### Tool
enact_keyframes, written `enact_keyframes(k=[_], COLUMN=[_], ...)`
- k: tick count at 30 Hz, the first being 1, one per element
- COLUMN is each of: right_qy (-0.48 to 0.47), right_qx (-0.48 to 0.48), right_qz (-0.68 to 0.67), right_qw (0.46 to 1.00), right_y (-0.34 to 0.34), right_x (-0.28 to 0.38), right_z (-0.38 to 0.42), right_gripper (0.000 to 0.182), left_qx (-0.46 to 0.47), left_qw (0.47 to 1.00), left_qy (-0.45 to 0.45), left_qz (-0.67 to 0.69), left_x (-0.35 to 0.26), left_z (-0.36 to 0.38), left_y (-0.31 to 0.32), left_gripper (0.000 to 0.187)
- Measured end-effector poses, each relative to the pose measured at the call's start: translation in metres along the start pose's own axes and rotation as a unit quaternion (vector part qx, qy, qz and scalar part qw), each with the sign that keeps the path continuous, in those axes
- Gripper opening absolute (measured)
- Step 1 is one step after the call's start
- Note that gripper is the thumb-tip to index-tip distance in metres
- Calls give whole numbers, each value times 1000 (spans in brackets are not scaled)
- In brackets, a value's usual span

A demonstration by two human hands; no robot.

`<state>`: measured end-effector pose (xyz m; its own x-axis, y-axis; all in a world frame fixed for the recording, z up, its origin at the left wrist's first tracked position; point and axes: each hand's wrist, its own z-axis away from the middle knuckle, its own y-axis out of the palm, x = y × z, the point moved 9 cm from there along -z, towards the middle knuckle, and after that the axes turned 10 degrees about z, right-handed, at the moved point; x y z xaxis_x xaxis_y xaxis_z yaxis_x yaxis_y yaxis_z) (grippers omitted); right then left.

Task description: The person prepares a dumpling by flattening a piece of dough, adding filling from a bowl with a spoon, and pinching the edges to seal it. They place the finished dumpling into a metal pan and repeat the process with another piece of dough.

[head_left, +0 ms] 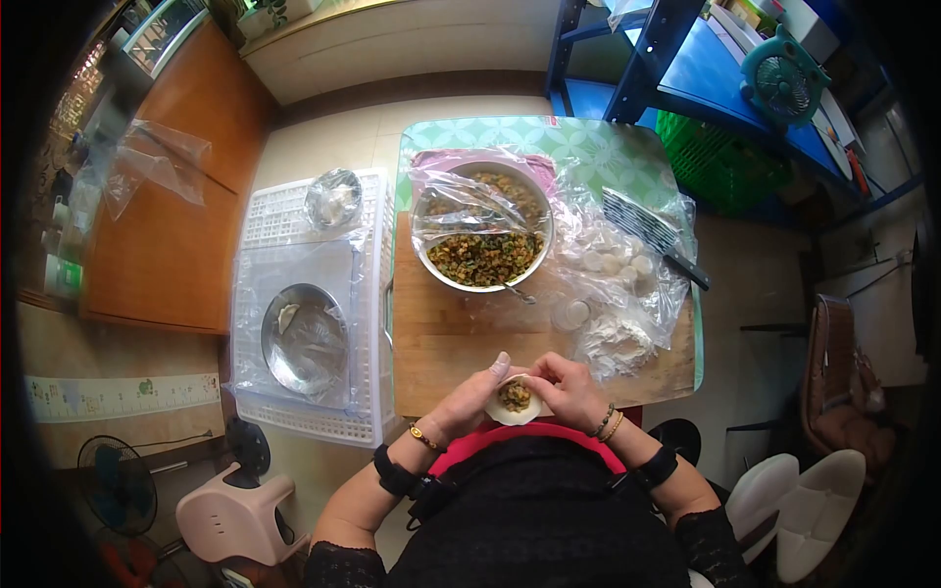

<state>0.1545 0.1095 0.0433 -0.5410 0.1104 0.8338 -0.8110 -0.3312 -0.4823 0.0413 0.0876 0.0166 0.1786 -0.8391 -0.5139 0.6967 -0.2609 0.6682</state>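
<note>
A round dumpling wrapper (504, 416) with a mound of chopped filling (515, 396) lies open between my hands, near the front edge of the wooden board (441, 343). My left hand (472, 400) holds it from the left, thumb pointing up. On the right edge, the fingers of my right hand (569, 392) pinch the dough. Beyond my hands stands a large bowl (551, 220) of the same filling, partly covered with plastic film, with a spoon handle (520, 293) over its rim. Loose flour (616, 345) is heaped on the right, beside a small clear glass (570, 314).
Pale dough rounds (613, 263) sit under plastic, with a black-handled knife (686, 269) on top. To the left, a white plastic crate (375, 392) bears a round metal pan (338, 328) with one dumpling (286, 317) and a small film-covered bowl (333, 199). A pink stool (230, 514) stands below.
</note>
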Motion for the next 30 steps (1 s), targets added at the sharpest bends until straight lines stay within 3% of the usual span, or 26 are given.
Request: enact_keyframes(k=[2, 4, 8, 11, 13, 19, 23, 25, 30], right_qy=[20, 69, 77, 46, -20, -50, -51, -37, -61], right_qx=[16, 33, 34, 17, -63, -73, -97, -32, -24], right_qz=[-40, -153, -164, -80, 44, 112, 60, 64, 58], right_qw=[999, 985, 983, 996, 997, 990, 992, 997, 996], right_y=[4, 12, 17, 9, -11, -13, -25, -17, -13], right_x=[-8, -20, -23, -13, 10, 10, 16, 16, 20], right_z=[-1, -1, -2, -1, 2, 2, -1, -1, 1], right_gripper=[16, 14, 15, 15, 16, 18, 18, 18, 16], left_qx=[36, 28, 6, 5, 8, 5, 11, 17, 23], left_qw=[988, 987, 986, 990, 989, 988, 988, 989, 989], left_qy=[10, 10, 2, -8, -9, -14, -18, -17, 10], left_qz=[152, 161, 166, 144, 151, 152, 152, 149, 145], left_x=[0, -6, -4, 0, 1, 0, 3, 2, -3], left_z=[0, 5, 7, 6, 6, 6, 4, 4, 7], left_y=[2, 6, 4, 5, 9, 13, 10, 11, 14], left_gripper=[66, 67, 67, 69, 68, 68, 68, 68, 66])
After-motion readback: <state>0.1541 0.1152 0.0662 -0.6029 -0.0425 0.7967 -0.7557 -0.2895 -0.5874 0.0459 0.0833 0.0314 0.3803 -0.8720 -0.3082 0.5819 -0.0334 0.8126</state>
